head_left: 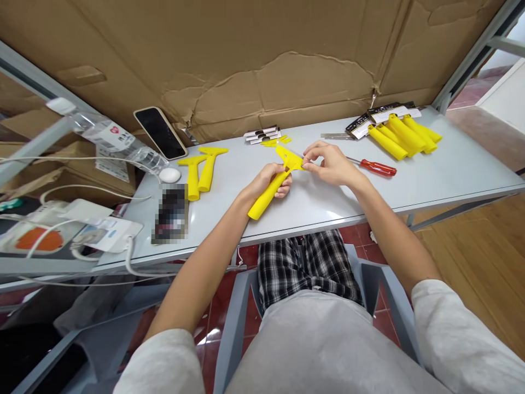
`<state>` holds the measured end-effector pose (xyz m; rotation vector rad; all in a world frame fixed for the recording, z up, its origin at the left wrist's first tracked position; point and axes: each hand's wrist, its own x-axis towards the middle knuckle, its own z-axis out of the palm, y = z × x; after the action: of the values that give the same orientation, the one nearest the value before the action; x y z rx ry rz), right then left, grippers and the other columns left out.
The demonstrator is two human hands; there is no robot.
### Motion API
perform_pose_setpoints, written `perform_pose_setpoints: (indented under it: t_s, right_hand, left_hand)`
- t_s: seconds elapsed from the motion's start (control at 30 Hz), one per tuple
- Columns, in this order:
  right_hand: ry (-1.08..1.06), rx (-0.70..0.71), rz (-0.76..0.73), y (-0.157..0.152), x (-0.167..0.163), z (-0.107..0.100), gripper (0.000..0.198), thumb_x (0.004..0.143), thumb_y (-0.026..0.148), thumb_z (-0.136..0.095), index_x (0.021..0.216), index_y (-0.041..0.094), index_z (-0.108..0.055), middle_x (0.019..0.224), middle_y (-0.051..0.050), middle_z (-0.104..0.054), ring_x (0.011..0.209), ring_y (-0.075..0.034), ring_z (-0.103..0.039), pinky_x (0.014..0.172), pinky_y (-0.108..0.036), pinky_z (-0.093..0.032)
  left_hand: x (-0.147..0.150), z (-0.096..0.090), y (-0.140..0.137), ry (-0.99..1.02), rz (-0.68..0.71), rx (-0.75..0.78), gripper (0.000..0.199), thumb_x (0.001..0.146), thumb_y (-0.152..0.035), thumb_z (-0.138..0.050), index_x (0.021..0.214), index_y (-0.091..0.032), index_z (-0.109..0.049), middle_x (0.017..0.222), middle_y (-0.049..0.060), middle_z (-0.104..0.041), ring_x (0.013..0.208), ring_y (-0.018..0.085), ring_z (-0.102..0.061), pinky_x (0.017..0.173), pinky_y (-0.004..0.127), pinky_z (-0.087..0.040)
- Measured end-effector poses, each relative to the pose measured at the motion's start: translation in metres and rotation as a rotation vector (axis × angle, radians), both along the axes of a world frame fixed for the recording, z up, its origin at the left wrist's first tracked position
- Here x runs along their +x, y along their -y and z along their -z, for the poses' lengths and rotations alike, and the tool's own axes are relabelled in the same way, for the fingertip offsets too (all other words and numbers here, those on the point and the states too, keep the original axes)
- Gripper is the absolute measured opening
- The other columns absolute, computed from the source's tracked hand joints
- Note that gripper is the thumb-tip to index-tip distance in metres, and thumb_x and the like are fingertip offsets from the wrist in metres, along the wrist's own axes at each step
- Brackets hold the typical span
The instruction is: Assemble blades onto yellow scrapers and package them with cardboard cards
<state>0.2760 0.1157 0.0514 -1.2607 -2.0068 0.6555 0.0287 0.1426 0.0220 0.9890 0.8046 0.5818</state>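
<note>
My left hand (271, 180) is wrapped around a yellow scraper (267, 197) where its handle meets the wide head. The handle slants down toward the table's front edge, and the head points away from me. At the right corner of that head, my right hand (328, 163) has its thumb and fingertips pinched together. Whatever sits between those fingertips is too small to make out. A screwdriver (378, 167) with a red handle lies just beyond my right hand, its shaft partly hidden by the hand. Two more yellow scrapers (208, 168) lie left of my left hand.
Several yellow handles (406, 137) lie at the right beside black-and-white packets (361, 125). Small yellow pieces (275, 142) and white packets (262, 134) sit at the back. A phone (161, 133), a water bottle (115, 137) and white cables (130, 257) occupy the left. Cardboard (262, 65) stands behind.
</note>
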Motion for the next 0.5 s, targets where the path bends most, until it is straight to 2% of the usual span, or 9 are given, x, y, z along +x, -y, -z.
perform_pose_setpoints:
  t_s: [0.23,0.5]
  right_hand:
    - [0.058,-0.013,0.033,0.0027,-0.0038,-0.0046,0.021,0.097,0.028,-0.068,0.1,0.015,-0.083,0.127,-0.01,-0.078,0.097,-0.015,-0.066,0.104,-0.034,-0.056]
    - [-0.001,-0.02,0.069,0.0031,-0.0073,-0.0031,0.019,0.096,0.028,-0.069,0.102,0.015,-0.082,0.122,-0.008,-0.079,0.092,-0.012,-0.069,0.097,-0.029,-0.056]
  left_hand:
    - [-0.0006,0.0021,-0.0011,-0.03,0.008,0.009,0.027,0.09,-0.041,-0.064,0.076,-0.023,-0.051,0.064,0.002,-0.052,0.043,0.01,-0.043,0.038,0.019,-0.04]
    - [-0.0001,0.0009,0.001,0.014,0.026,0.046,0.023,0.088,-0.04,-0.064,0.078,-0.022,-0.054,0.064,0.001,-0.052,0.044,0.01,-0.042,0.038,0.019,-0.039]
